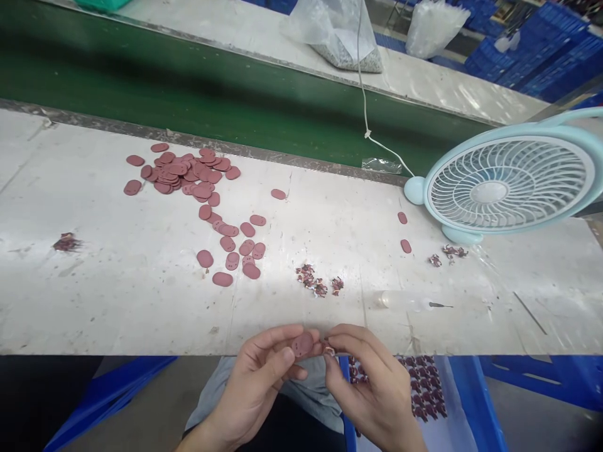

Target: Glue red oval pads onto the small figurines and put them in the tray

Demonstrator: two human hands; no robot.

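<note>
Both hands meet just past the near edge of the tabletop (117, 301); left hand (257, 383) pinches a reddish-brown oval disc (302, 344) between thumb and fingers, disc face toward the camera, small holes visible in it; right hand (372, 383) grasps a tiny metal-and-red part (328, 351) at its fingertips, touching or just beside the disc's right edge, cannot tell which; both hands closed on their pieces, not released.

On the tabletop, a loose pile of the same discs (188, 171) lies far left-centre, with a trail of scattered discs (235, 248) running down toward the middle; a small cluster of tiny parts (318, 280) sits beyond the hands; two single discs (404, 232) lie near the fan; another few tiny parts (447, 254) just in front of the fan base; a lone clump of them (66, 242) far left.

A pale blue desk fan (511, 182) stands at the right, white cord (365, 94) running up from it; green conveyor belt (211, 94) behind the tabletop; clear plastic bags (339, 31) on the far surface; blue crates (541, 50) top right; below the right hand, a bag of more tiny parts (424, 389) in the lap area.
</note>
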